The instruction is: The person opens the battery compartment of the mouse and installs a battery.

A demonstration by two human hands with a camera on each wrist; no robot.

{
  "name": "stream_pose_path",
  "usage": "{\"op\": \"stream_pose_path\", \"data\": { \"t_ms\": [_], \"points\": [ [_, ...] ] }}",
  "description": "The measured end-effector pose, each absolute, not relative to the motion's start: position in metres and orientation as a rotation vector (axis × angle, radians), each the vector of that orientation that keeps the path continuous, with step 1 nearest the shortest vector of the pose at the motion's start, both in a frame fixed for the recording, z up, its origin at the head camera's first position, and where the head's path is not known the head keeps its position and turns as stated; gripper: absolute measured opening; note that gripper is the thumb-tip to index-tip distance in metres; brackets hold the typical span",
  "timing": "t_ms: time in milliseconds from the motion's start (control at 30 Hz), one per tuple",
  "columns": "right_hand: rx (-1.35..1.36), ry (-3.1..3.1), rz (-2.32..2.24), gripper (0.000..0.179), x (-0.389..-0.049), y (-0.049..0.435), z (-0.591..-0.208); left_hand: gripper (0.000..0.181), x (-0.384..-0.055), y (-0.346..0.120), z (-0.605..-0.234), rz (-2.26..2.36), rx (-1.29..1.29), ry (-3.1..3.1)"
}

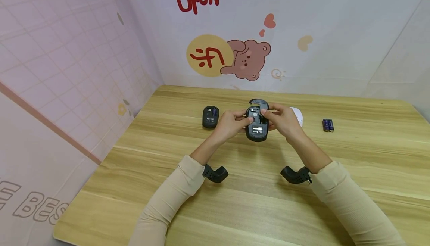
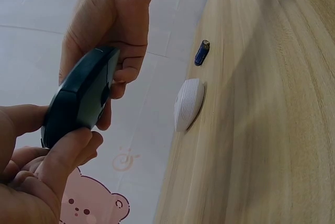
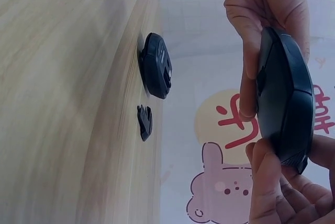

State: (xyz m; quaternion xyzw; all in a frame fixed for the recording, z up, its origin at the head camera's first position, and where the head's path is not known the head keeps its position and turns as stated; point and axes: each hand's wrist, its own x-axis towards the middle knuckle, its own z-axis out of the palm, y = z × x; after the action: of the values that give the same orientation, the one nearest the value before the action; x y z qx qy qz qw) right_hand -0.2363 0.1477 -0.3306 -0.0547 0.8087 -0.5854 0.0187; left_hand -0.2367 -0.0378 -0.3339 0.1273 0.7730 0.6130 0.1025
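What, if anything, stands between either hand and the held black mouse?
Nothing visible does: the left hand and the right hand both hold the black mouse directly. The white object lies on the table, beyond the right hand.

I've got a wood-grain table (image 1: 369, 156). On it, I see a black mouse (image 1: 210, 118) left, underside up; a small black plastic piece (image 3: 145, 123) near it; a white ribbed object (image 2: 189, 103); two blue batteries (image 1: 328, 125) side by side, right.
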Motion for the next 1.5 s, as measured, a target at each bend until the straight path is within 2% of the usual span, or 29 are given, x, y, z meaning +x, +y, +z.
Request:
{"op": "stream_pose_path", "data": {
  "t_ms": [200,500,900,1167,1500],
  "points": [
    [-0.153,2.559,-1.805,0.043,-0.237,0.147,-0.332,0.049,-0.236,-0.04,-0.334,1.82,0.404,2.301],
    [-0.119,2.633,-1.854,0.034,-0.237,0.148,-0.331,0.048,-0.237,-0.04,-0.337,1.805,0.388,2.314],
    [0.026,2.376,-2.185,0.026,-0.252,0.162,-0.328,0.045,-0.244,-0.053,-0.335,1.899,0.272,2.305],
    [0.169,2.343,-2.026,0.037,-0.269,0.178,-0.347,0.044,-0.244,-0.065,-0.322,2.107,0.219,2.183],
    [0.132,2.509,-1.515,0.031,-0.285,0.183,-0.372,0.043,-0.243,-0.068,-0.316,2.183,0.271,2.117]
  ]
}}
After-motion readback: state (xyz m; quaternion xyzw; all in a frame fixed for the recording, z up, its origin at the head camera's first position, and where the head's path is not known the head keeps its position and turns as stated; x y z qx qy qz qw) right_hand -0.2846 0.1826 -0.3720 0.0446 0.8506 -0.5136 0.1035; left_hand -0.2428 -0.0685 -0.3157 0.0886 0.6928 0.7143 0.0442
